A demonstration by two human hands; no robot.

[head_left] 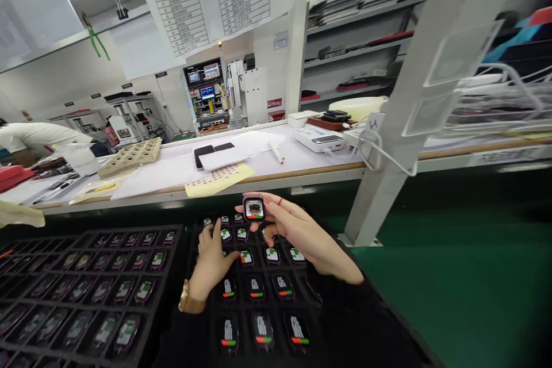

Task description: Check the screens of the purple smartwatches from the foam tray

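Between the fingers and thumb of my right hand [284, 221] is a small square smartwatch [254, 209], its lit screen facing me. It is held above the far part of a black compartment tray [241, 313]. My left hand [214, 256] hovers over the same tray with thumb and fingers spread, holding nothing. Rows of similar watches lie in the tray's pockets, many with lit screens. One watch [246, 257] lies just beside my left thumb. Part of the tray is hidden under my hands and sleeves.
A second black tray of watches [103, 287] lies to the left. Beyond the trays runs a white shelf [172, 175] with papers, phones and a beige holed block [131, 156]. A white post [388, 126] stands at right. Another person [43, 135] bends over at far left.
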